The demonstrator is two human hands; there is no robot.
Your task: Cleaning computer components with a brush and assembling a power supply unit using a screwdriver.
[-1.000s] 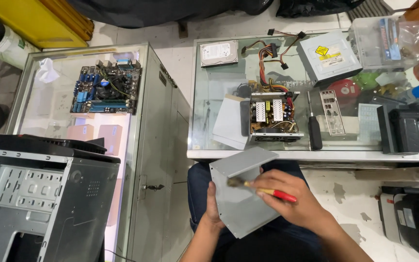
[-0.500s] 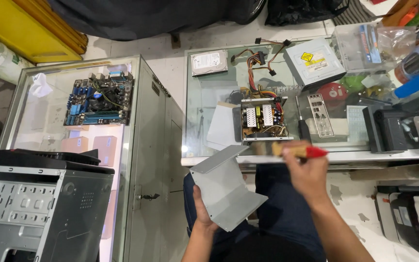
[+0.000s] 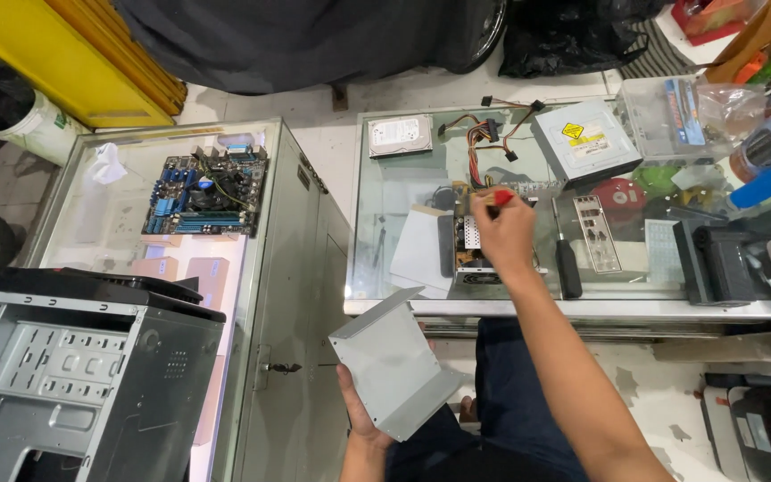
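Left hand point(image 3: 360, 412) is gripping the grey metal cover point(image 3: 392, 364) from beneath, low and near, off the glass table point(image 3: 385, 201). Right hand point(image 3: 503, 234) is pinching a red-handled brush point(image 3: 498, 198) over the opened power supply point(image 3: 475, 245) farther away, left of a black-handled screwdriver point(image 3: 567, 259).

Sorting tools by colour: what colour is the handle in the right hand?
Red handle tip, head view.

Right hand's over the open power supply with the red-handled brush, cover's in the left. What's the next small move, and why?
Probably lower the brush tip into the open power supply and sweep it. The right hand holds the red-handled brush directly above the exposed unit on the glass table, while the left hand keeps the grey metal cover down off the table, clear of that work.
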